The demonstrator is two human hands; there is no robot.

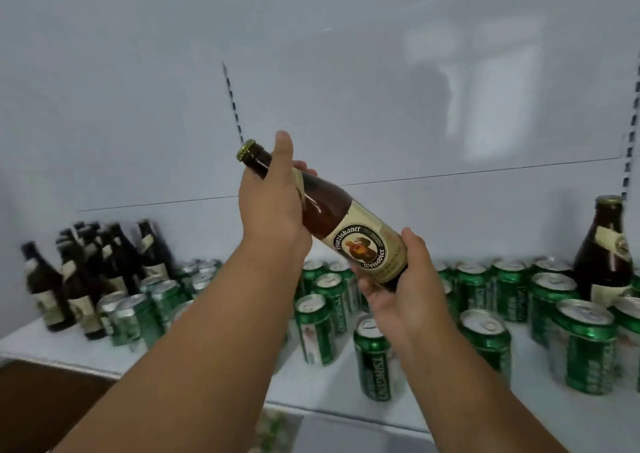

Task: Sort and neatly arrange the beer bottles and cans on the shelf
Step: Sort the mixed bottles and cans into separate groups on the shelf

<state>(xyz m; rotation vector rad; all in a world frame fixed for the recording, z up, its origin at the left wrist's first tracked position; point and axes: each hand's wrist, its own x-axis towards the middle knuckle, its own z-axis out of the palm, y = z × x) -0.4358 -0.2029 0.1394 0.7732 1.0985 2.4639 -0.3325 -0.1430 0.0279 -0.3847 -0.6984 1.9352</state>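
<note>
Two hands hold one brown Franziskaner Weissbier bottle in the air above the white shelf, tilted, gold cap up-left, base down-right. Left hand grip closed around the neck, thumb up beside the cap. Right hand grip closed around the base, fingers under it, thumb on the label's right edge. Cream label faces the camera.

Below and behind the bottle, many green Tsingtao cans stand upright on the shelf, loosely scattered, some touching, spread from centre-left to the right edge. At far left, a cluster of dark bottles with cream labels stands close together, blurred, count unclear; a few cans sit just beside them. At far right one larger brown bottle stands upright among the cans. White back panel behind, with a slotted upright strip.
</note>
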